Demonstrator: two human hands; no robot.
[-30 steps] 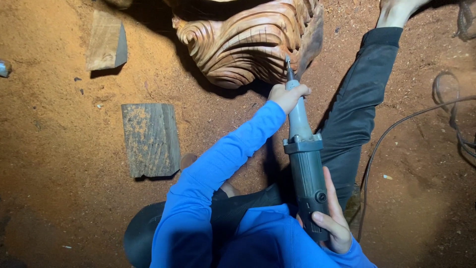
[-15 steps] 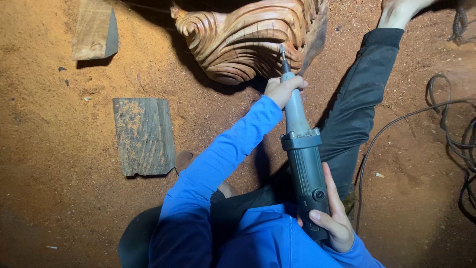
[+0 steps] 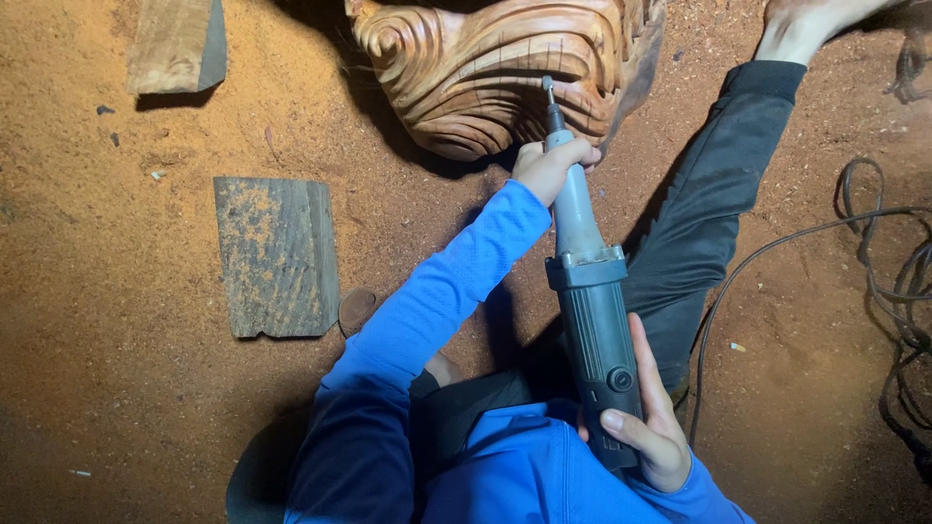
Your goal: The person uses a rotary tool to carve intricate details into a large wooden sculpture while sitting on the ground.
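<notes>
Left hand clamped round die grinder neck, right hand gripping rear body. Bit touches carved wood block lower edge. Flat plank well apart left; cable lies right.

Just one view here, a head-worn camera looking pretty much straight down past the person's own chest and arms at the floor, which is covered in reddish sawdust. It sits close: the blue sleeves fill the bottom middle, and the die grinder runs up the centre of the shot toward the carved wood piece, cut off by the top edge. An outstretched leg runs to the top right corner. No second view shares any of this.
</notes>
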